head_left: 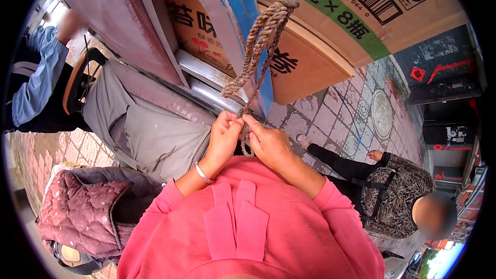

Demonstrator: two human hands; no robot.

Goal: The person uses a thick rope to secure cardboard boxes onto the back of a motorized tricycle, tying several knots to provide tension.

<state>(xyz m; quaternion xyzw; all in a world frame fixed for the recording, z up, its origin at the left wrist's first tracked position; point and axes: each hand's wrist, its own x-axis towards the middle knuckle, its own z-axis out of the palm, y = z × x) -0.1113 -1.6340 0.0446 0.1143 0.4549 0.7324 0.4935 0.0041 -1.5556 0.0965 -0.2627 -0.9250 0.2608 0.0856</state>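
A brown twisted rope hangs down from the top of the view, doubled into several strands below a knot. Its lower part reaches a small knot between my two hands, and a short loop droops beneath them in front of my chest. My left hand, with a white bangle on the wrist, pinches the rope at this knot. From the other side my right hand grips it too, thumb and forefinger pressed together. Right behind the rope stands a curved blue and white painted metal frame, its paint scuffed.
A large cardboard box with a green stripe rises beyond the rope; another box sits under it. Left are a seat with a grey cloth and a quilted maroon cover. One person is at far left, another at right on the paving.
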